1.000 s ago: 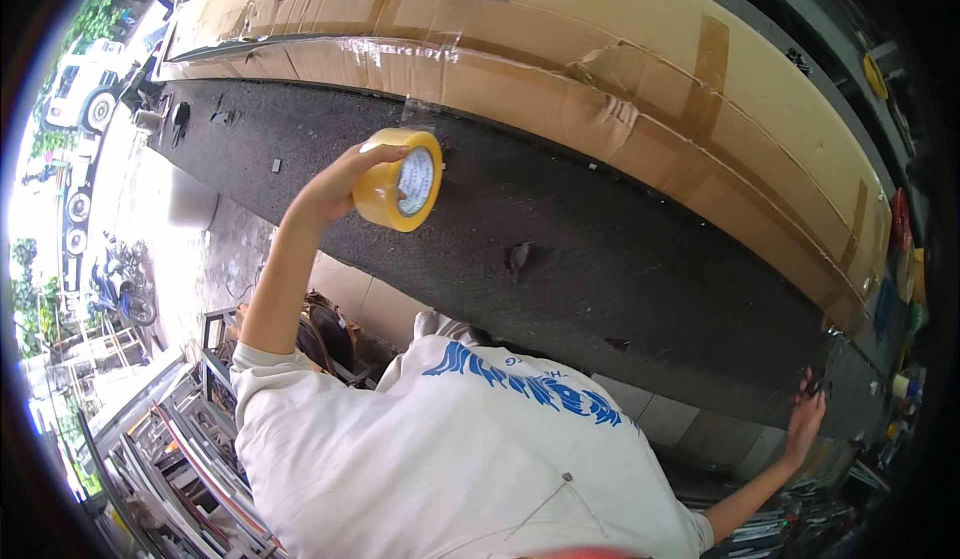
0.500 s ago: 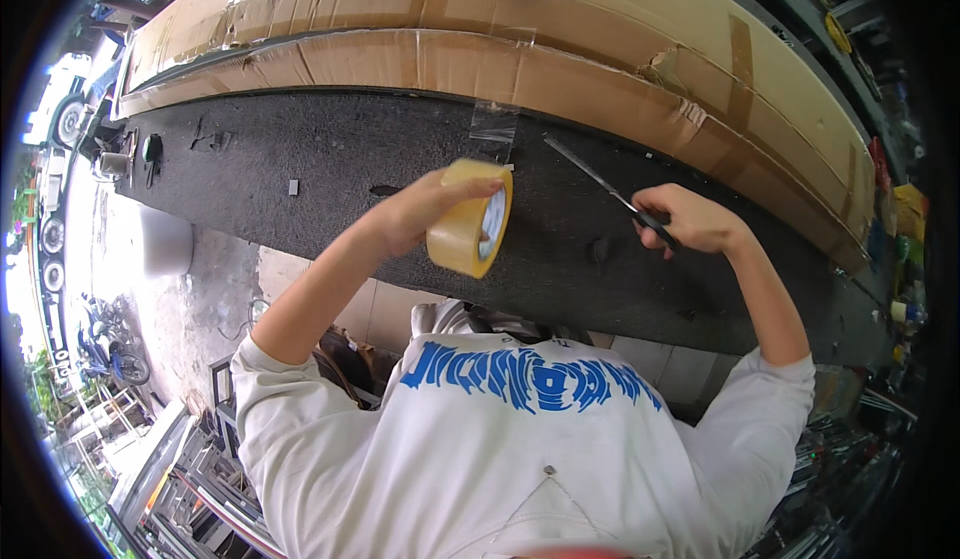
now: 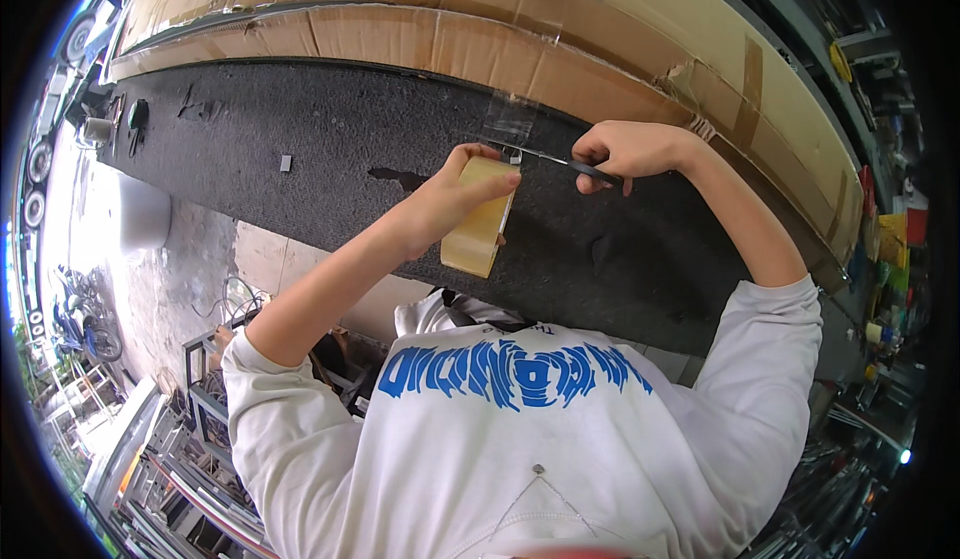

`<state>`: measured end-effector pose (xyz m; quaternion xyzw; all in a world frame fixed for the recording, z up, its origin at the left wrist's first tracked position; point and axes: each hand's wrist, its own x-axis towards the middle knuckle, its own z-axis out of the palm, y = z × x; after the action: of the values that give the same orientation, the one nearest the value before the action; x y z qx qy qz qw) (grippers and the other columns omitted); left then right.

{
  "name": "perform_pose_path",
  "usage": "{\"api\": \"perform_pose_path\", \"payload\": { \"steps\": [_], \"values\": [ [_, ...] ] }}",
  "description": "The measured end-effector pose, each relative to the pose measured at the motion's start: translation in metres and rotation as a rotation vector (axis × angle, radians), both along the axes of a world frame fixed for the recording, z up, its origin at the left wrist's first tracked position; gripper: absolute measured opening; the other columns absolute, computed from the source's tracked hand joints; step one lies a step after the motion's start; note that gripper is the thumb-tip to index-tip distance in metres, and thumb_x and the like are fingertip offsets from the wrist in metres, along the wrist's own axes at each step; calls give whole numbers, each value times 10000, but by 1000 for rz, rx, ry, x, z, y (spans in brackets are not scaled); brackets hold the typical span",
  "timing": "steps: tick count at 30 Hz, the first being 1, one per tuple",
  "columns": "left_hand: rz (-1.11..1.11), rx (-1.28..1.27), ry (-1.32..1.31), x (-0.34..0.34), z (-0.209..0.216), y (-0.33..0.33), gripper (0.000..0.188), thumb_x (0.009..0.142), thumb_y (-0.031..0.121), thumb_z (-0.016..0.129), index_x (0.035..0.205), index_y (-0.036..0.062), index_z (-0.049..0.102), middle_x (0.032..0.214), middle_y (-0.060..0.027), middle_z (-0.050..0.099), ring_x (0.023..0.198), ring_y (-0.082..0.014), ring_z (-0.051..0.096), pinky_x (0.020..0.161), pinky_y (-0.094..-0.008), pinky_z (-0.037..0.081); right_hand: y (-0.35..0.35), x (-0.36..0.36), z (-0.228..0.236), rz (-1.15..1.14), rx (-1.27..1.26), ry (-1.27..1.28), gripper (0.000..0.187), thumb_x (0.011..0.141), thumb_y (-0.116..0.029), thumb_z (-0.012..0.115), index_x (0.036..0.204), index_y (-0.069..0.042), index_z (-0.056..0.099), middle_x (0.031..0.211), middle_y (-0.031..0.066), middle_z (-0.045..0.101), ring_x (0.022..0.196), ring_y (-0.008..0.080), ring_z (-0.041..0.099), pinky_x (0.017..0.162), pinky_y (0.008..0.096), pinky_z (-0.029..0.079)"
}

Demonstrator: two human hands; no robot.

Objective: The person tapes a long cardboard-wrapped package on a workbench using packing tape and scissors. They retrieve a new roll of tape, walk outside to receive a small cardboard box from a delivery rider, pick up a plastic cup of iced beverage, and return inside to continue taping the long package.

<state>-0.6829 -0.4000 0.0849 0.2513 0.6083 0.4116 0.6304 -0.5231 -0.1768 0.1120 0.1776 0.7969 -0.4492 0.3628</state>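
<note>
A wide roll of clear yellowish packing tape (image 3: 472, 224) is gripped in my left hand (image 3: 440, 199), thumb across its top edge. From the roll a strip of tape (image 3: 510, 115) runs up to the long cardboard box (image 3: 400, 39). My right hand (image 3: 640, 149) is closed round the black handles of a pair of scissors (image 3: 594, 171). The scissor blades point left and lie at the strip, just above the roll and close to my left fingertips. Whether the blades are parted is too small to tell.
The box spans the far side of a dark, rough-topped table (image 3: 280, 119). A small grey piece (image 3: 286, 163) and a torn patch (image 3: 395, 176) mark its surface. Tools and a cup (image 3: 97, 131) sit at its left end. A white cylinder (image 3: 140, 211) stands beyond that end.
My right hand has brought the scissors left and up to the tape strip. The roll in my left hand has turned and moved slightly right, nearer the scissors.
</note>
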Motion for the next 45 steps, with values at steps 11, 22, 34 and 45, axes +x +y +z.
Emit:
{"api": "perform_pose_path", "payload": {
  "steps": [11, 22, 34, 45],
  "values": [
    [-61, 37, 71, 9, -1, -6, 648, 901, 382, 685, 1348, 73, 332, 1075, -145, 570, 738, -221, 676, 633, -332, 582, 6, 21, -5, -5, -71, -18, 548, 841, -560, 687, 806, -16, 629, 694, 31, 576, 639, 150, 600, 538, 306, 555],
    [-132, 327, 462, 35, 21, -20, 696, 863, 164, 717, 1435, 97, 326, 1301, -206, 529, 1092, -294, 599, 967, -380, 475, -32, 124, 25, 10, 790, 139, 377, 808, -253, 748, 1058, 12, 648, 1061, 199, 660, 962, 373, 647, 829, 407, 527],
    [-842, 701, 1381, 83, -11, 2, 878, 775, 163, 732, 1517, 285, 280, 1553, -216, 268, 706, -231, 684, 573, -313, 523, 42, -38, -19, -818, -123, 522, 502, 880, -353, 723, 1203, 22, 640, 1130, 105, 671, 941, 155, 597, 867, 284, 481],
    [-129, 792, 1818, -65, -34, 64, 786, 778, 474, 735, 1456, 235, 417, 1514, -99, 348, 1422, -324, 281, 1156, -491, 239, 26, -36, 16, -967, -339, 689, 263, 933, -310, 676, 981, -53, 702, 914, 43, 719, 798, 112, 624, 753, 265, 479]
  ]
}}
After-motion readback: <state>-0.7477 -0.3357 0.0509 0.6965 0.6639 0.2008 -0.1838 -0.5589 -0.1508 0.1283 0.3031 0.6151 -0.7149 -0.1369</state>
